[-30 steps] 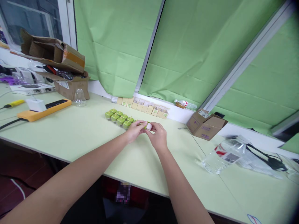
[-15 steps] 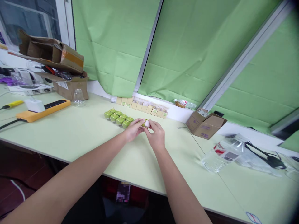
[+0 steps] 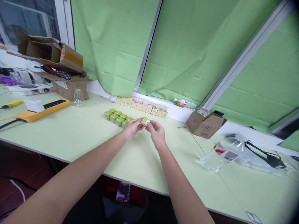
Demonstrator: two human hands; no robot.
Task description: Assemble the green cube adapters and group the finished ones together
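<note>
Between both hands, a little above the table, is a small green and white block-shaped piece [image 3: 144,121]; its exact kind is too small to tell. My left hand [image 3: 132,128] closes on its green side with thumb and fingers. My right hand [image 3: 156,133] pinches the white end. Just behind my left hand stand several small green-topped cubes [image 3: 120,120] in two rows, with clear lower parts and little stalks on top. The nearest of them is partly covered by the left hand.
Several small open cardboard boxes [image 3: 149,108] line the back wall. At right are a larger carton [image 3: 205,123] and a lying water bottle [image 3: 224,152]. On the left sit an orange power strip [image 3: 44,111], a clear plastic jar [image 3: 78,98] and stacked cartons [image 3: 68,85].
The piece in my hands has turned, so more of its green side shows. My right thumb has shifted onto its white end. The things on the table have stayed put.
</note>
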